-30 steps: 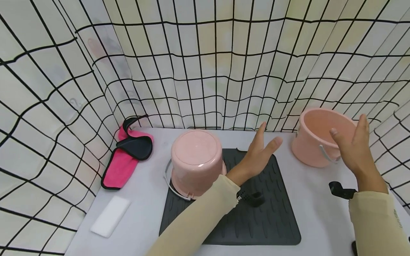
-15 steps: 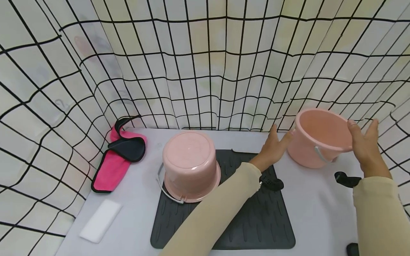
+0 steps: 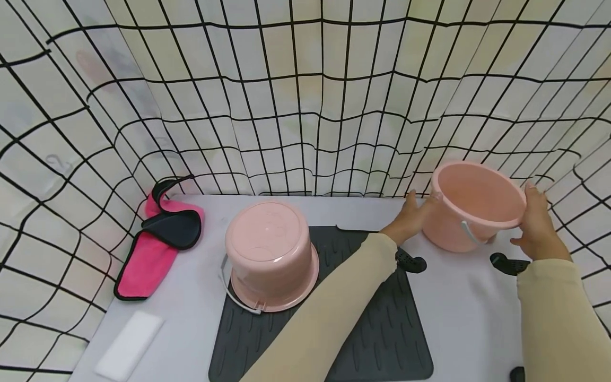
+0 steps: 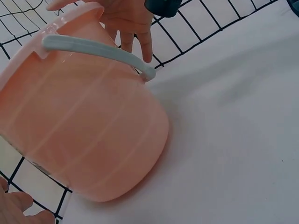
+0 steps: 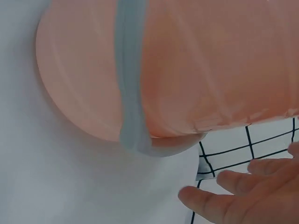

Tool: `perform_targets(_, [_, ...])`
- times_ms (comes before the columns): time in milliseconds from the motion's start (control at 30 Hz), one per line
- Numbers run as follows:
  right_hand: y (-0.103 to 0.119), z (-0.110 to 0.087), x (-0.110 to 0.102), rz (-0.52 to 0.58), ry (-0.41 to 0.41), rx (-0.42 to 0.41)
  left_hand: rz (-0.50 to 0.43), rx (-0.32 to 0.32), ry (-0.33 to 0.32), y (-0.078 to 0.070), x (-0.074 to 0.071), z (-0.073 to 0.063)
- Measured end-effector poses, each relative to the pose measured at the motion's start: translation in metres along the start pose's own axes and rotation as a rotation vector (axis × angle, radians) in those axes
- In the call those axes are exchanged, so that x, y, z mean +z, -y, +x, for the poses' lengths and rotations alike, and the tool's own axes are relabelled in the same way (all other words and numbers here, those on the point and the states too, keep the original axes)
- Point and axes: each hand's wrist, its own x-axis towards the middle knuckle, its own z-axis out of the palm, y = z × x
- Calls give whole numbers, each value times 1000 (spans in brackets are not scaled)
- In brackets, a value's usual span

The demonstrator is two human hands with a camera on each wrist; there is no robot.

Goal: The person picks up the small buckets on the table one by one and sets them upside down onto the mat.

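Note:
At the right back of the table, a pink bucket point(image 3: 448, 228) stands upright with its grey handle point(image 4: 93, 49) hanging down. My left hand point(image 3: 408, 218) is at its left side, the thumb right at the wall. On the other side, my right hand point(image 3: 539, 228) lies along the rim. Its fingers point straight down past the bucket in the left wrist view and are extended beside the wall in the right wrist view. A second pink bucket point(image 3: 268, 246) sits upside down on a dark grey ridged mat point(image 3: 377, 329).
A black wire grid point(image 3: 305, 114) rises along the back and sides of the white table point(image 3: 468, 323). On the left lie a pink and black fabric item point(image 3: 157, 260) and a white rectangular block point(image 3: 129, 345). Black wrist mounts jut out from both sleeves.
Both hands have come to the upright bucket from either side, the left hand moving right across the mat. The head view has turned right, so the scene slides left.

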Motion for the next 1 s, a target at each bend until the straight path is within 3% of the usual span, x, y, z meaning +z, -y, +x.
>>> perform_targets(200, [-10,-5,-4,167,114,37,19,-21,9,-5,8,6])
perform_targets(533, [-17,-4,-7,346,263,106,3,14,101,-1,12,8])
perform_targets(700, [-21,-3,-5,382,282,130,-10,40,124,0,11,6])
perform_targets(1000, [-19,-3,-2,437,259,106,-27,57,109,1,11,5])
